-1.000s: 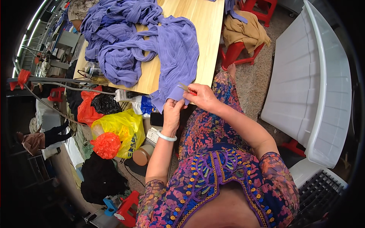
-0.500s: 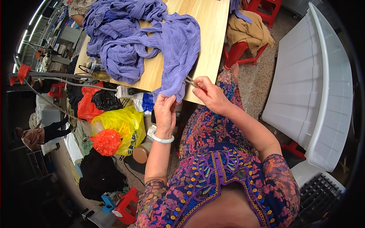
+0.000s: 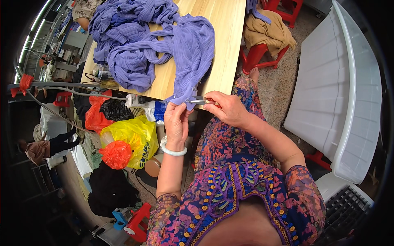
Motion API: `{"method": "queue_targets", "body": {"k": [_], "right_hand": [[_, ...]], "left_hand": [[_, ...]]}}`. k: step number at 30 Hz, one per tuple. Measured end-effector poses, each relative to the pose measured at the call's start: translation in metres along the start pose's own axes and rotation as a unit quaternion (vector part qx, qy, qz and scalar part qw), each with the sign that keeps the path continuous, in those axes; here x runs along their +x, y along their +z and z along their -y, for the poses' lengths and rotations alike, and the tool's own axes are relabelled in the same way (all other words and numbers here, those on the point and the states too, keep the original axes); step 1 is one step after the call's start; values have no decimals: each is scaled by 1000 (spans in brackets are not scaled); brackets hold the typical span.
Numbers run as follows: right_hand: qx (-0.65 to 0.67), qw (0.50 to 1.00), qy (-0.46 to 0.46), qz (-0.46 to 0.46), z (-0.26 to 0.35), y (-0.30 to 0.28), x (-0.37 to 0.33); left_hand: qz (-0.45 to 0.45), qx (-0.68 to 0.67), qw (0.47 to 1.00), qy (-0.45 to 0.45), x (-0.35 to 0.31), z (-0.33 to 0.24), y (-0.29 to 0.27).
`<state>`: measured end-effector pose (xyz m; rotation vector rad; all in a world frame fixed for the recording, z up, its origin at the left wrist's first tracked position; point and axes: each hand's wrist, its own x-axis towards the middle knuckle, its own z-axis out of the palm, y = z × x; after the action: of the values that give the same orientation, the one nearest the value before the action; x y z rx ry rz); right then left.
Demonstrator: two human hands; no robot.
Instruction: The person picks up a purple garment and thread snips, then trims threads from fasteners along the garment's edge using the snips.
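A purple ribbed garment [image 3: 192, 49] lies bunched on the wooden table, one end hanging over the near edge. My left hand [image 3: 176, 123] pinches that end between thumb and fingers. Small dark round fasteners show along the cloth edge by my fingertips. My right hand [image 3: 229, 109] is closed around the red handles of small scissors [image 3: 198, 101]. Their metal blades point left and touch the cloth at a fastener, just right of my left fingertips. Whether the blades have anything between them is too small to tell.
The wooden table [image 3: 225, 45] ends just beyond my hands. Left of it are a yellow plastic bag [image 3: 137, 141], red bags and a power strip [image 3: 133, 100]. A large white bin [image 3: 316, 90] stands right, and a red stool [image 3: 262, 57] bears tan cloth. Another person stands far left.
The scissors have turned and moved left and down, from beside the garment's edge onto the fastener near my left fingertips. My left hand keeps its pinch, almost in place.
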<state>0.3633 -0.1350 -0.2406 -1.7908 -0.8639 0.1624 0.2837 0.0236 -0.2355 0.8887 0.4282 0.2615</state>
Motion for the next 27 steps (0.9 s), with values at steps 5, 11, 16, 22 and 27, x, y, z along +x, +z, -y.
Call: {"method": "queue_targets", "body": {"k": [5,11,16,22,27], "right_hand": [[3,1000,-7,-1,-4,4,1],[2,1000,0,-7,-4,4,0],[-3,1000,-10,3,-4,6,2],[-40,998,-43,-22,-5,12,5],[86,987,123,-52,-9,12,10]], "left_hand": [[9,38,999,21,-1,4,-4],[-2,41,999,24,0,4,-2],[-18,53,998,8,-1,7,-1],[-23,56,998,-2,-3,7,1],[-15,3,1000,-5,-1,1,-1]]}}
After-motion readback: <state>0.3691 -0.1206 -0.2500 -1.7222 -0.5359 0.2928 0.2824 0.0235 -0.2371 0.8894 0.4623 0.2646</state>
